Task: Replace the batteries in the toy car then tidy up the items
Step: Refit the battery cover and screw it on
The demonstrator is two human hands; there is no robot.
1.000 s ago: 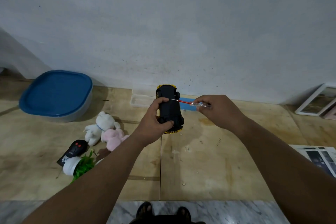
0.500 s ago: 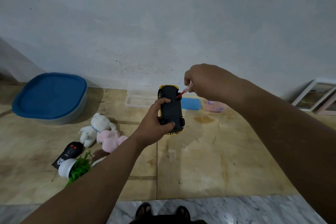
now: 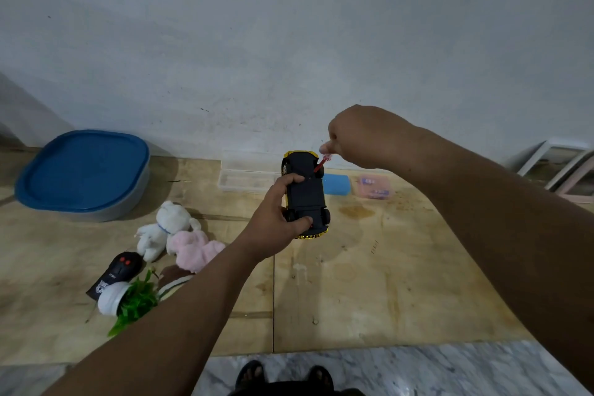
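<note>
- Above the wooden board, the left hand grips the toy car belly-up, fingers curled round its left side and near end.
- At the car's far right corner, the right hand pinches a red-handled screwdriver, its tip set on the black underside.
- Behind the car lie a clear case, a blue sponge and a pink packet.
- Further left lie two plush toys, a remote control and a blue-lidded tub.
</note>
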